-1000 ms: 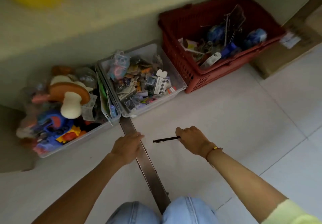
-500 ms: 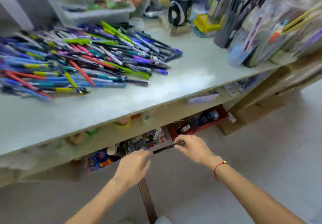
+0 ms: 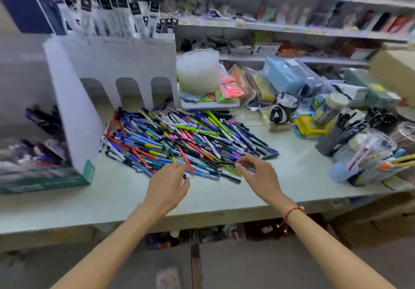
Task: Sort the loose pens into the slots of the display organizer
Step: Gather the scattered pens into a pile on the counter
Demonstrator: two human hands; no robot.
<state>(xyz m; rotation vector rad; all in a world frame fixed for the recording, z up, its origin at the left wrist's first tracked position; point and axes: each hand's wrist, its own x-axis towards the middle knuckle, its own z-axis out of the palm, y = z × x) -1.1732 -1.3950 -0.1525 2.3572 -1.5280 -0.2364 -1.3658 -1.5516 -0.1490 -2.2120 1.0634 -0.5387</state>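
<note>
A black pen (image 3: 221,163) lies level just above the near edge of the pile of loose pens (image 3: 179,140), its right end pinched between the thumb and fingertips of the right hand (image 3: 258,176); the rest of it reaches leftward toward the left hand (image 3: 167,186). The right hand's other fingers are curled loosely behind the pinch. A red cord bracelet (image 3: 292,211) sits on that wrist.

The left hand hovers just left of the pen's free end, over the front of the pile, fingers relaxed and half curled; it seems to hold nothing, though blur at the fingertips makes that hard to confirm.

The pile spreads in a fan across the pale counter (image 3: 112,198), many colours mixed. Behind it and to the left stands the white display organizer (image 3: 112,64), with three arched slots along its lower front, touching the far edge of the pile. To the right of the pens are cups of stationery (image 3: 368,154) and bagged goods, and shelves (image 3: 269,25) of packaged stock rise behind.
</note>
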